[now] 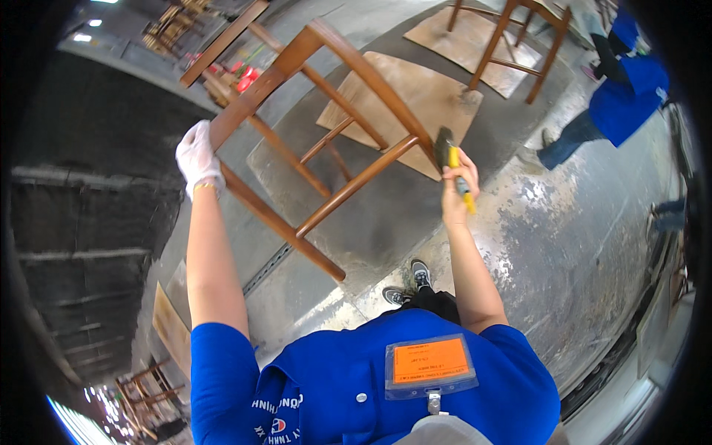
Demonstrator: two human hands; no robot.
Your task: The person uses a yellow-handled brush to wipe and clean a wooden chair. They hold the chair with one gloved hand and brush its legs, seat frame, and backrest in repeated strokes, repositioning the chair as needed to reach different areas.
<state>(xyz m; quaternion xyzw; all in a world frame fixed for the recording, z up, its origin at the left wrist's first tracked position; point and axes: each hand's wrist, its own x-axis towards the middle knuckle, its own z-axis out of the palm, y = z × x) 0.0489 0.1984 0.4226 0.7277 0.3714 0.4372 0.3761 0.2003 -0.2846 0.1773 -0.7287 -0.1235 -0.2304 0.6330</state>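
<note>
A brown wooden chair frame [356, 187] is held up and tilted in front of me, its legs and rungs showing. My left hand [199, 157], in a white glove, is closed around a side of the frame at the left. My bare right hand [457, 187] grips a brush with a yellow handle [454, 157] and a dark head. That dark head is right beside the chair's right-hand leg; whether they touch I cannot tell.
Flat brown boards [445, 111] lie on the floor beyond the chair. Another wooden chair [492, 58] stands on one at the far right. A person in blue [630, 96] is at the right. A dark wall [89, 215] runs along the left, and a floor grate [268, 268] lies below the frame.
</note>
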